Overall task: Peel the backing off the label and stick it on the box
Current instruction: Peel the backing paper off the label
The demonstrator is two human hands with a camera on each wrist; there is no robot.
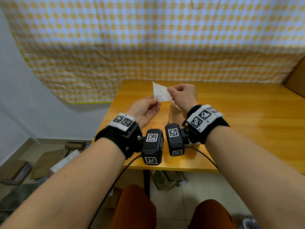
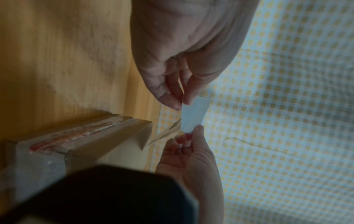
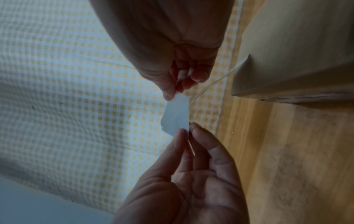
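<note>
A small white label (image 1: 159, 92) is held up in the air above the wooden table (image 1: 239, 133). My left hand (image 1: 156, 100) pinches its lower left corner between thumb and fingers. My right hand (image 1: 169, 91) pinches its right edge. A thin translucent backing strip (image 1: 176, 105) curls down from under the right hand. The left wrist view shows the label (image 2: 193, 116) between both hands and the backing (image 2: 164, 134) splitting away from it. In the right wrist view the label (image 3: 176, 116) is bowed. The brown cardboard box (image 1: 175, 115) lies on the table below my right wrist.
A yellow-checked cloth (image 1: 148, 47) hangs on the wall behind the table. A large piece of cardboard (image 1: 297, 80) leans at the far right. Flattened cartons and papers (image 1: 49, 161) litter the floor to the left and under the table. Cables trail from both wrist cameras.
</note>
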